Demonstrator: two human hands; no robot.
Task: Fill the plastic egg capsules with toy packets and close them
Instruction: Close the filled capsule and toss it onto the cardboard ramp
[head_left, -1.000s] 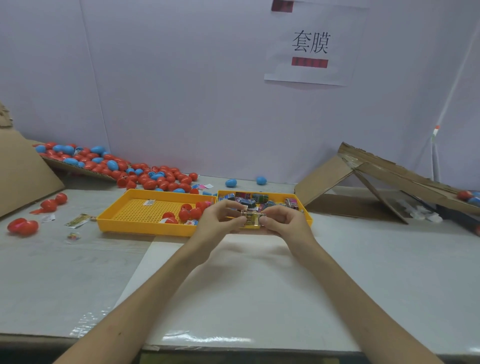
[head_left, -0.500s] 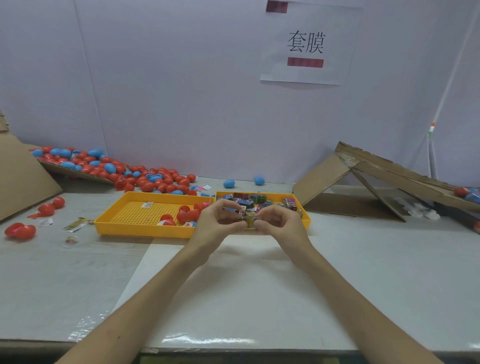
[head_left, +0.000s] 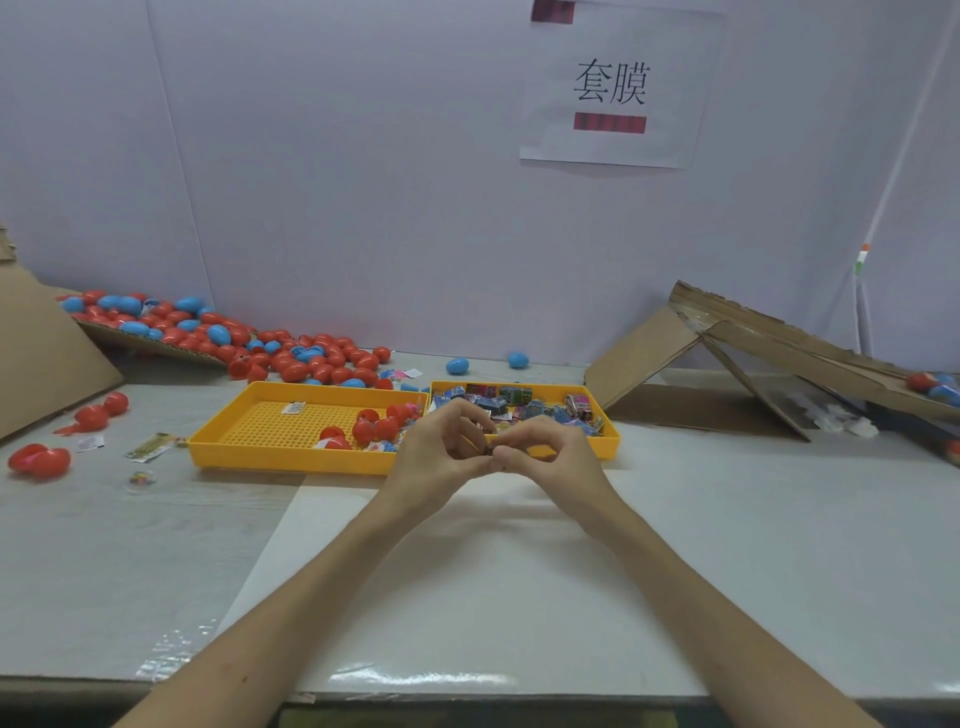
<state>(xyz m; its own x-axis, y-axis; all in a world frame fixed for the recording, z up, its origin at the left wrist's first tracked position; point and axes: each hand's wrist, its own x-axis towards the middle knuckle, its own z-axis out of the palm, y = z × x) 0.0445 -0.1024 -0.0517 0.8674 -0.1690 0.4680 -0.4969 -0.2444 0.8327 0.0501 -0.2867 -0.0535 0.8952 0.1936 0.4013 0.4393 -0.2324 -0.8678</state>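
Toy packet: one small packet is pinched between the fingertips of both hands, above the desk and seen against the near rims of the two yellow trays. Only a dark sliver of it shows, so its print cannot be read. The left hand has a tight grip on it, with thumb and forefinger curled onto its left end. The right hand pinches the other end the same way, and the fingertips of the two hands nearly touch. The other fingers of both hands arch loosely above.

Behind the hands, the left tray holds a few red egg capsules at its right end. The right tray holds a heap of colourful packets. A long pile of red and blue capsules spreads along the back left by the wall, partly on a cardboard sheet. Two blue capsules lie apart from the pile, near the wall behind the right tray. More red capsules lie open on the far left of the desk, with a loose packet near them. Folded cardboard leans at the right. A paper sign hangs on the wall.
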